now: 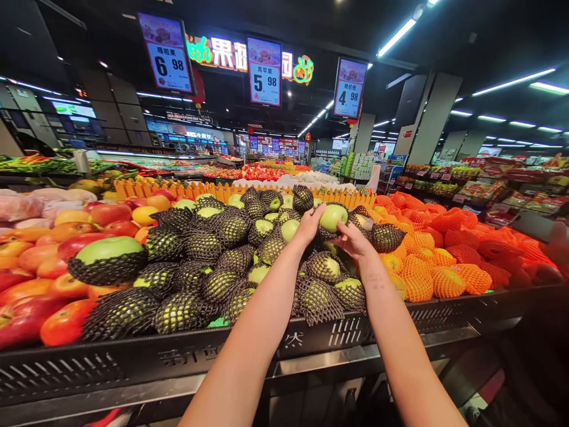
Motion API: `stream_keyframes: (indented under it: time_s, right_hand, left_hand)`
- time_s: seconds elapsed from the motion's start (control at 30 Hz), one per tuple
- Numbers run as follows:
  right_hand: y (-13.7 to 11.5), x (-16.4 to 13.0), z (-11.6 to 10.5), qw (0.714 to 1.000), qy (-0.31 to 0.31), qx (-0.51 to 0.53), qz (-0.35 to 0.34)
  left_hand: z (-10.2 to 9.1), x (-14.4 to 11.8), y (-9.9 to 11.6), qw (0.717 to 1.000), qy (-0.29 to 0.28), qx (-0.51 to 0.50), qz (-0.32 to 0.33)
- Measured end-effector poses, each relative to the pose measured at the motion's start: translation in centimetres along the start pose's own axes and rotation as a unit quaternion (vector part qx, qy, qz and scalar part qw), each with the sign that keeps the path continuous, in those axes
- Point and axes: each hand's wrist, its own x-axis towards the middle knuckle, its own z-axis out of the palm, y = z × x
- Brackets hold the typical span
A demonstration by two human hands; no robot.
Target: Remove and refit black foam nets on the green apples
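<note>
Head view, and both hands are up on the fruit pile: the left hand (307,225) cups a bare green apple (333,217) from its nine o'clock side, fingers curled onto it, while the right hand (353,240) closes in from about five o'clock, fingers spread under the fruit and touching its dark foam net sleeve (326,232). The hands sit close together, both gripping that one apple, which rides just above the heap, near the middle of the display. All around it lie more green apples in black mesh netting (222,279), filling the bench (133,362) from the front rim back to a low orange picket divider (186,191). Out at nine o'clock, red and yellow apples (53,279) are stacked bare, with one large netted green apple (109,258) resting among them. At three o'clock, oranges in orange netting (448,261) spill across. Up at twelve o'clock hang three price signs (264,72), and beyond them, lit aisles of produce.
</note>
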Motion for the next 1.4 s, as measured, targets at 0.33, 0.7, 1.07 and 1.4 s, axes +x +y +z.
stream_keyframes:
  time_s: [0.33, 0.7, 1.07, 1.4]
  right_hand:
    - [0.0, 1.0, -0.4, 0.978, 0.150, -0.037, -0.137]
    - [-0.2, 1.1, -0.4, 0.972, 0.175, -0.048, -0.146]
    - [-0.2, 1.0, -0.5, 0.979, 0.151, -0.018, -0.136]
    - [-0.2, 1.1, -0.4, 0.973, 0.176, -0.044, -0.142]
  left_hand:
    - [-1.2, -0.9, 1.0, 0.895, 0.071, 0.372, 0.234]
    - [-0.9, -0.1, 0.2, 0.919, 0.038, 0.327, 0.218]
    - [-0.7, -0.7, 0.4, 0.892, 0.012, 0.420, 0.170]
    - [-0.2, 0.6, 0.1, 0.993, 0.059, 0.105, 0.001]
